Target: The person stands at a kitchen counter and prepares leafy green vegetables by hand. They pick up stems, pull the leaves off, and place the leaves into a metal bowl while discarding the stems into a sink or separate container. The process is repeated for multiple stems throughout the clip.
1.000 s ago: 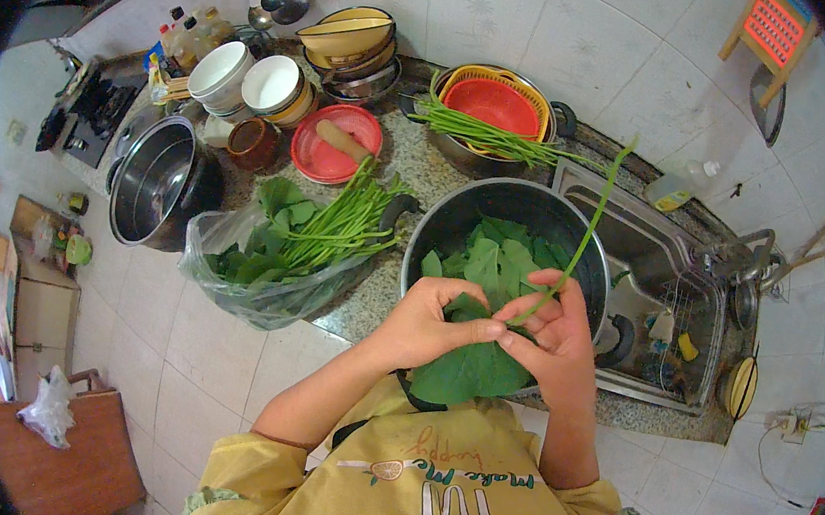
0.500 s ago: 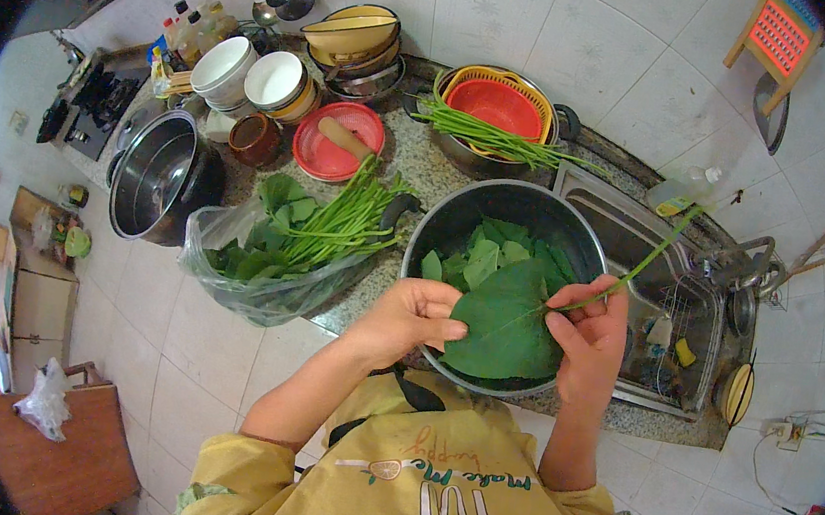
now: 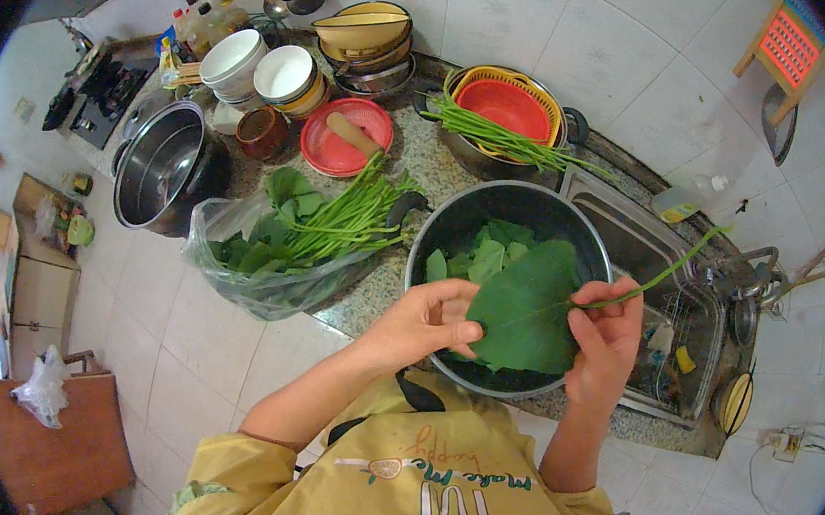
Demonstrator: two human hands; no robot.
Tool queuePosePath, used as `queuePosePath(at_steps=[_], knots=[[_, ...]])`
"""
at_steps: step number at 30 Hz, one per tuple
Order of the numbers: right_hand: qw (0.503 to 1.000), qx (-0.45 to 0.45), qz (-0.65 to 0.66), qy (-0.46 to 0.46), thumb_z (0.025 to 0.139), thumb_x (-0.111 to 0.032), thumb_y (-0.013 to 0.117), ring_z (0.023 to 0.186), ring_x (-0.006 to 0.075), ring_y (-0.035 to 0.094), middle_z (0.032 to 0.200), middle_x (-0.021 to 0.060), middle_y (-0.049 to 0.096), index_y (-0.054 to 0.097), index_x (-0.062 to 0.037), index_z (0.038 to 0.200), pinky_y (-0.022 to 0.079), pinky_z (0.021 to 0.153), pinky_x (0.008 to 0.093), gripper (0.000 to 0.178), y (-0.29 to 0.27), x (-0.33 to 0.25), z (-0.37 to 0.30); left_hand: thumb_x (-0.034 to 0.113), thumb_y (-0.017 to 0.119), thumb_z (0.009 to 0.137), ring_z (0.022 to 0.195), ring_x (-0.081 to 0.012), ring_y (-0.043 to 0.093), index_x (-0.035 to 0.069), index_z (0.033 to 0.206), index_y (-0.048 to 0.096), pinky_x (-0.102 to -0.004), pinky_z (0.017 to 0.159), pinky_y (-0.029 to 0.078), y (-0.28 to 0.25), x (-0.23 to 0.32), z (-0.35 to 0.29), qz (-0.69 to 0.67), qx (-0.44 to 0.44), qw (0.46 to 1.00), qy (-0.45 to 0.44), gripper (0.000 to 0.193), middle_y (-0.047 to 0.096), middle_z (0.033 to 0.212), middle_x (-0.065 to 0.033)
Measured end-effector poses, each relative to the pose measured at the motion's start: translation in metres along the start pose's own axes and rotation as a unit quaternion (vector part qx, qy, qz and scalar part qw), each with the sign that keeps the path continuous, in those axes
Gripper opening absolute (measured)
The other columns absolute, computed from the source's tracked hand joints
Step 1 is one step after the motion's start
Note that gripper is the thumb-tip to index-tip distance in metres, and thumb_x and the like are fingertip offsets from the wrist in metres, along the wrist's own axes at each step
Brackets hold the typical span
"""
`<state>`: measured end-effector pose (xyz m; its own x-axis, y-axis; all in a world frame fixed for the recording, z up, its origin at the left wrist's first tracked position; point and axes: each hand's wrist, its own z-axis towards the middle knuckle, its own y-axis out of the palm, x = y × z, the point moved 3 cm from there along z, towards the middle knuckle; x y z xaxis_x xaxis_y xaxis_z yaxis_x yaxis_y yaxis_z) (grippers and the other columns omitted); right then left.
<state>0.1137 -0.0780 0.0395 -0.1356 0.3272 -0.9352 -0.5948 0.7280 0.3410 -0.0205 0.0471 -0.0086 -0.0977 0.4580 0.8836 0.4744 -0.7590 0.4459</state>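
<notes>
A big green leaf point(image 3: 526, 308) is spread flat over the near side of a dark metal bowl point(image 3: 457, 220) that holds several more leaves. My left hand point(image 3: 426, 321) pinches the leaf's left edge. My right hand point(image 3: 603, 340) grips its right side where the long thin stalk point(image 3: 662, 274) leaves it; the stalk points up and right over the sink. To the left of the bowl, on the stone counter, lies a clear plastic bag point(image 3: 264, 282) of leafy stalked greens point(image 3: 336, 221).
A pile of stripped green stalks point(image 3: 505, 142) rests across a pot holding red and yellow strainer baskets point(image 3: 509, 102). A red plate point(image 3: 344, 145), stacked bowls point(image 3: 271, 77) and a steel pot point(image 3: 156, 165) stand at the left. The sink point(image 3: 651, 283) is right of the bowl.
The leaf has been pulled open and flat between both hands. My right hand moved right and down, so the stalk swung from upright to slanting right over the sink.
</notes>
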Motion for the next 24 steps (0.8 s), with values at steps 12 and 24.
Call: queuePosePath(at_steps=[12,24], knots=[[0.996,-0.009,-0.084,-0.022,0.067,0.013,0.057,0.085,0.0172,0.053,0.088,0.0094,0.053,0.036,-0.0054,0.102,0.042,0.079,0.0285,0.044,0.0,0.013,-0.01,0.006,0.049,0.085,0.054,-0.0106,0.055,-0.001,0.09,0.054,-0.023,0.049,0.047,-0.042,0.007,-0.006,0.296,0.123,0.947,0.015,0.01,0.057,0.065,-0.0061],[0.996,-0.05,-0.061,-0.028,0.07,0.013,0.054,0.086,0.0161,0.053,0.089,0.0092,0.052,0.035,-0.005,0.103,0.042,0.08,0.0283,0.042,0.016,0.016,-0.017,0.018,0.07,0.067,0.097,-0.0284,0.054,0.006,0.096,0.061,-0.0345,0.082,0.042,0.036,0.026,0.006,0.433,0.022,0.863,0.26,0.032,0.055,0.105,-0.0158]])
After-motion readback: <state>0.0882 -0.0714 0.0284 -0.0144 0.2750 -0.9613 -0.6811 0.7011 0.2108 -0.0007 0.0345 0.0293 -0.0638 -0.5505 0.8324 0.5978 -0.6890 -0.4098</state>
